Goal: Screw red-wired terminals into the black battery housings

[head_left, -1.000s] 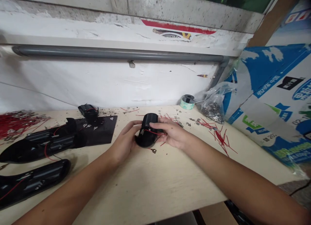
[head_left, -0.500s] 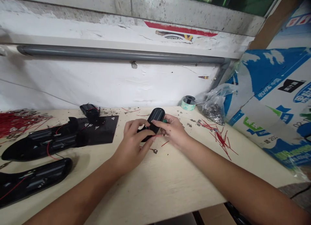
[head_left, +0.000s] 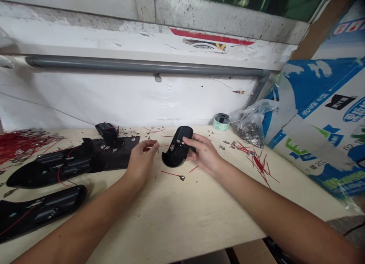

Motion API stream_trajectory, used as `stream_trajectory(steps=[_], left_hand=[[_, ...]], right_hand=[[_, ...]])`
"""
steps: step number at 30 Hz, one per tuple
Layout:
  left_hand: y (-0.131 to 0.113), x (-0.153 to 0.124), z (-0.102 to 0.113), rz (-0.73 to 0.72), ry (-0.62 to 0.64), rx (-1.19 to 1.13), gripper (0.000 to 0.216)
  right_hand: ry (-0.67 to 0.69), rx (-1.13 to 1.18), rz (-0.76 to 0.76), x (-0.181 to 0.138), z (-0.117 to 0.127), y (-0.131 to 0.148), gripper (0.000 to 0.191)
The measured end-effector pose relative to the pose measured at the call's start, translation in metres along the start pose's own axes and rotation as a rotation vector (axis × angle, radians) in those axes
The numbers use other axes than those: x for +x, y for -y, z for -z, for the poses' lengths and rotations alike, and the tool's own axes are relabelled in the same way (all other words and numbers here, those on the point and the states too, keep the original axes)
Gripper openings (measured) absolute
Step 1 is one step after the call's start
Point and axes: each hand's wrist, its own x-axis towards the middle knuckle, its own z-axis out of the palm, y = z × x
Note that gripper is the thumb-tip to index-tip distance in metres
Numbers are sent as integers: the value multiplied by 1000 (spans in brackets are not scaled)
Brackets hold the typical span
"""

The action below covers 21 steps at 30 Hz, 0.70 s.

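Observation:
My right hand grips a black plastic shell by its right side, tilted with its hollow inner face toward me. Small metal contacts show inside the shell. A thin red wire runs from the shell leftward to my left hand, whose thumb and forefinger pinch its end. On the table below the shell lies a loose red wire with a metal contact piece at its end.
More black shells with red wires lie at the left, near a black flat plate. A red wire pile is behind them. At the right are scattered red wires, a plastic bag of metal parts, a tape spool and a large printed carton.
My left hand has moved left, off the shell, drawing the red wire out to the side. The shell has turned its inner face more toward me, still in my right hand.

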Motion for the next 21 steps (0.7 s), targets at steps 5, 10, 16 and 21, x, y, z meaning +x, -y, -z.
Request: stream_trajectory(steps=[5, 10, 16, 21], left_hand=[[-5, -6, 4, -390, -258, 341, 55], [-16, -17, 6, -828, -36, 471, 22], [-10, -17, 4, -867, 76, 572, 22], [-9, -16, 5, -894, 64, 547, 19]], right_hand=[[-8, -104, 52, -2, -4, -3, 29], [5, -200, 72, -3, -6, -7, 32], [35, -186, 38, -3, -6, -9, 28], [95, -151, 9, -4, -6, -9, 23]])
